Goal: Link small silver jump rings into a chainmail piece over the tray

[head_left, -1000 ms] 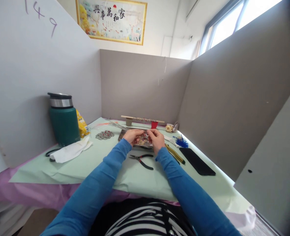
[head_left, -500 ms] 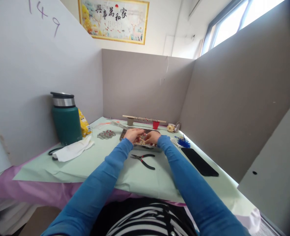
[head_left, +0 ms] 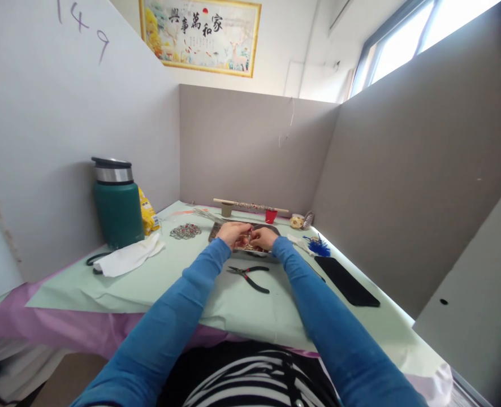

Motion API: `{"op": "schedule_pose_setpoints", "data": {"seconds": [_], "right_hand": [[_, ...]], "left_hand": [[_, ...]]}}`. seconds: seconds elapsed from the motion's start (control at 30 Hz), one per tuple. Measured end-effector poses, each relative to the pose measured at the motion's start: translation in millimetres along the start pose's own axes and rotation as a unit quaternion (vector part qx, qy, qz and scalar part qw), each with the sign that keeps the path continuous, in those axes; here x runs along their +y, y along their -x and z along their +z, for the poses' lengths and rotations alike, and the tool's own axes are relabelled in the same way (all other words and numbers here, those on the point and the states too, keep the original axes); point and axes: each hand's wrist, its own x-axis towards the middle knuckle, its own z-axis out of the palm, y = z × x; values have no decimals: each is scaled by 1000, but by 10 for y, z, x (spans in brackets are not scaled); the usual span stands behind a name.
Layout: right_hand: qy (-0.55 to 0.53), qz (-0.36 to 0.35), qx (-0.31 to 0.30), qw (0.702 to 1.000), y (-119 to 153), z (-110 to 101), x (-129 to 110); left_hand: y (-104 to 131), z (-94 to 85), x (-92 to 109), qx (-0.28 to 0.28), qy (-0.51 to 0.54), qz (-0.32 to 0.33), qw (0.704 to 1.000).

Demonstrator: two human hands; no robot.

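Both hands meet over a dark metal tray point(head_left: 215, 230) that holds small gold-coloured pieces. My left hand point(head_left: 234, 233) has its fingers pinched together at the tray's middle. Close beside it, my right hand point(head_left: 264, 238) is closed too, its fingertips nearly touching those of the left. What they hold is too small to make out. Pliers point(head_left: 249, 277) with black handles lie spread on the cloth just in front of the tray. A heap of silvery chain with red beads point(head_left: 185, 230) rests left of the tray.
Behind the tray, a wooden stick point(head_left: 250, 206) strung with beads spans a grey-brown cup point(head_left: 227, 210) and a red cup point(head_left: 271, 216). A green bottle point(head_left: 117, 212) and white cloth point(head_left: 132, 257) are at left; a black phone-like slab point(head_left: 347, 281) and blue tassel point(head_left: 318, 245) at right.
The view has shifted slightly, moving the scene a little to the right. My hands remain over the tray, with the right fingertips slightly closer to the left ones.
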Motion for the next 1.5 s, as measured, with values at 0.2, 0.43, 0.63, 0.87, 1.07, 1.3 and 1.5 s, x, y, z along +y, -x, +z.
{"op": "schedule_pose_setpoints", "data": {"seconds": [0.2,0.43,0.63,0.87,1.07,1.3,1.5], "right_hand": [[-152,4,66,986,226,-39,15],[-248,-3,138,959,245,-24,48],[-358,14,137,923,254,-65,80],[-484,18,153,861,298,-163,76],[-580,4,107,808,321,-212,51],[-597,12,121,793,335,-232,33],[-610,9,99,786,359,-232,2]], "left_hand": [[6,14,-8,-21,-36,14,999],[-7,8,-55,-55,-70,15,996],[-8,-1,-53,-67,-99,9,993],[72,38,-8,-109,-152,-9,982],[68,37,-24,-153,-184,-2,971],[54,37,-35,-178,-209,-7,962],[61,40,-31,-184,-217,-2,959]]}}
